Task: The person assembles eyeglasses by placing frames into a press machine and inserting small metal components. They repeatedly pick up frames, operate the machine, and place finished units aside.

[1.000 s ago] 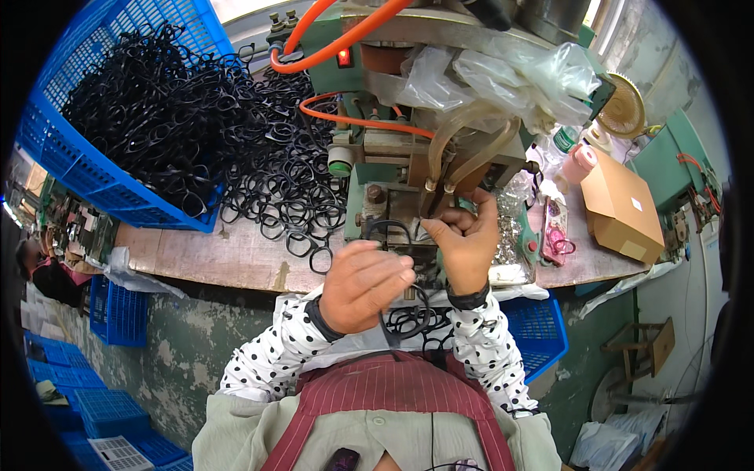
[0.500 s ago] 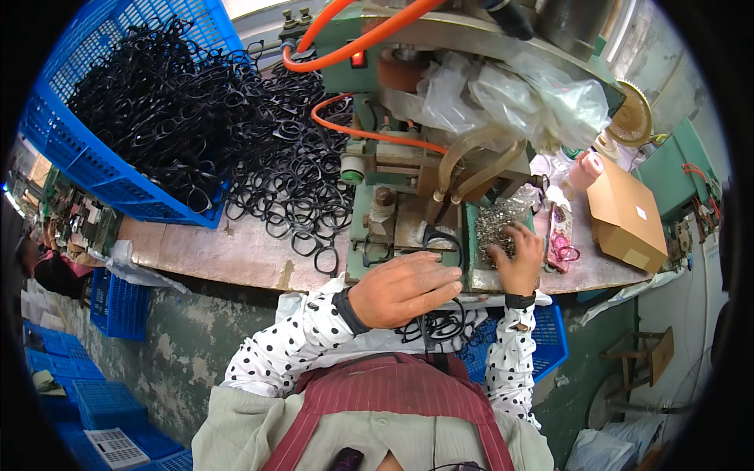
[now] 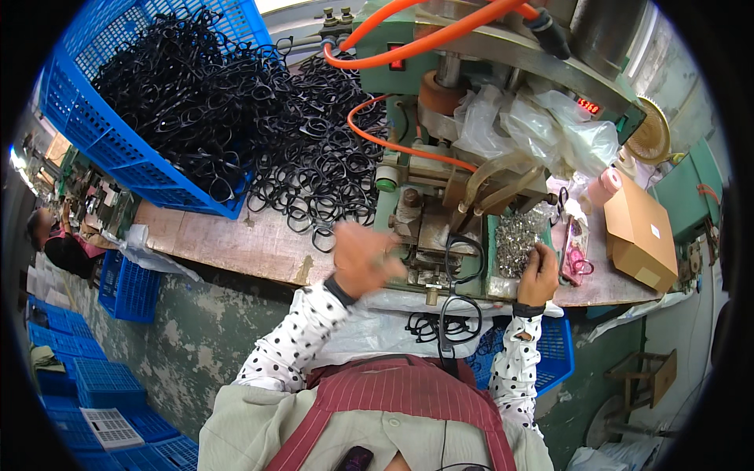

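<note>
My left hand (image 3: 365,259), smeared by motion, is between the near edge of a heap of black eyeglass frames (image 3: 314,169) and the green machine (image 3: 385,216). What its fingers do cannot be made out. At the right, my right hand (image 3: 539,276) has its thumb and fingers pinched together at the edge of a green tray (image 3: 492,276) of small metal parts (image 3: 516,243). Anything in that pinch is too small to name. One black eyeglass frame (image 3: 465,276) sits at the front of the machine, with another frame (image 3: 460,320) just below it.
A tilted blue basket (image 3: 118,149) full of black frames stands at the left. Orange hoses (image 3: 424,31) and plastic bags (image 3: 542,129) hang about the machine. At the right are a cardboard box (image 3: 640,235) and pink eyeglass frames (image 3: 579,263). More black frames (image 3: 428,328) lie near my lap.
My left hand has moved left and up, off the frame at the machine's front. My right hand has drawn back toward the tray's near right edge, its fingers now closer together. The view has shifted.
</note>
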{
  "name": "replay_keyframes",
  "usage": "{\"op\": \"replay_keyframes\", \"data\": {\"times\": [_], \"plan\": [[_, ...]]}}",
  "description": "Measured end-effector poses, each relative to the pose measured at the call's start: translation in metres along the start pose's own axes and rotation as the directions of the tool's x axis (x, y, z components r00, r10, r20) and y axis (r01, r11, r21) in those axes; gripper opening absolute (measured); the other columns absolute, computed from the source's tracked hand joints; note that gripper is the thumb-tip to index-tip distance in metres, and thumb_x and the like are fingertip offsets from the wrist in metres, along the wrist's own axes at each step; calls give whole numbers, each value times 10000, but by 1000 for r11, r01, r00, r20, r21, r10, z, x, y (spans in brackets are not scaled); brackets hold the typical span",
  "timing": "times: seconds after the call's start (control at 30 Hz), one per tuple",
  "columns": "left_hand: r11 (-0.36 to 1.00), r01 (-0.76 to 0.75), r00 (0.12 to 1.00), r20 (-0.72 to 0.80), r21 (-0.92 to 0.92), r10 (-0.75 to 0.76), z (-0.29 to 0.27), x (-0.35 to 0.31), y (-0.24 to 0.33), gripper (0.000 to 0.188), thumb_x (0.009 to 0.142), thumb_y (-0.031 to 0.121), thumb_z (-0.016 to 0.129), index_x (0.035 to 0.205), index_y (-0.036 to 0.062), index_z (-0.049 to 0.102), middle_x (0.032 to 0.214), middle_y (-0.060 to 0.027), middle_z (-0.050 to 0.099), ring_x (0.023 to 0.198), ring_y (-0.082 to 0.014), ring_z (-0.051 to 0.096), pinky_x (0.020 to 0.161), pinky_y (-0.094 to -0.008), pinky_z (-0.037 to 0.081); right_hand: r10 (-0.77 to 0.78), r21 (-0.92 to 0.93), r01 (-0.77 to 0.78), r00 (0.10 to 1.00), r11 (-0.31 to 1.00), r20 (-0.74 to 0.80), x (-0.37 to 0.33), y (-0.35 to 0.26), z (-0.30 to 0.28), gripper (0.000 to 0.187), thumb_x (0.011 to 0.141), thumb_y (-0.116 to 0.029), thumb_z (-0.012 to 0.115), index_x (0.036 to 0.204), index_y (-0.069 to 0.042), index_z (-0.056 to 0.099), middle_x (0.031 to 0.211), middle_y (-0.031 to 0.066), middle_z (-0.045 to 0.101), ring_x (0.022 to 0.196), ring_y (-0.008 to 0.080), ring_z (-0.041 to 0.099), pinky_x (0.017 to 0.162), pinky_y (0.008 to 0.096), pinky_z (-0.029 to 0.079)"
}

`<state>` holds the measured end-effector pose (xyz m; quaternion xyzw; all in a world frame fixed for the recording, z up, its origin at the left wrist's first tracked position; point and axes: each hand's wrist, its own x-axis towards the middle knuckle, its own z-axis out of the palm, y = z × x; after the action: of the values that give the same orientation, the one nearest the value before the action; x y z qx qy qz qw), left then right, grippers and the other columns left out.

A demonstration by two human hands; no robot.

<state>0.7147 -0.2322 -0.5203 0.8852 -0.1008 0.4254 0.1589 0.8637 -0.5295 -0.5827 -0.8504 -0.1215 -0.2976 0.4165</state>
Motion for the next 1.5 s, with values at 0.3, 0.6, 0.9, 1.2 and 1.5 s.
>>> {"op": "replay_keyframes", "data": {"times": [0.3,0.6,0.9,1.2,1.5], "plan": [[391,673,551,-74,628,-831,38,-29,-116,467,837,538,558,730,104,691,750,-118,689,722,-339,659,665,-458,473,2,-104,-7,999,995,-53,-3,0,8,150,943,-77,542,1075,-32,597,841,149,675,698,281,663,615,346,510],[651,694,718,-225,307,-659,13,-32,-108,239,936,262,502,941,27,544,876,-179,624,781,-385,597,668,-482,448,42,-5,-42,999,999,31,6,-10,-3,85,787,-37,682,868,-62,695,824,86,680,768,226,636,699,336,494],[851,511,799,-299,-121,-522,-3,3,-43,126,958,99,505,1023,-4,539,843,-124,588,747,-265,576,689,-355,463,116,517,-312,920,797,375,25,-103,-12,147,750,34,677,888,1,716,840,69,673,734,122,580,657,239,441],[992,-12,976,-218,-127,-16,-15,30,25,365,724,-54,607,1069,59,569,916,-72,610,822,-251,594,899,-440,395,141,561,-444,854,698,500,20,-151,-4,423,714,-10,737,1110,15,590,839,61,673,649,29,507,546,185,372],[877,-383,923,-73,-291,379,-13,35,54,347,782,68,644,1126,30,628,1102,-108,646,985,-266,643,911,-410,469,167,673,-501,851,544,498,24,-170,7,649,703,89,718,1251,53,373,862,124,645,756,129,625,654,234,506]]}}
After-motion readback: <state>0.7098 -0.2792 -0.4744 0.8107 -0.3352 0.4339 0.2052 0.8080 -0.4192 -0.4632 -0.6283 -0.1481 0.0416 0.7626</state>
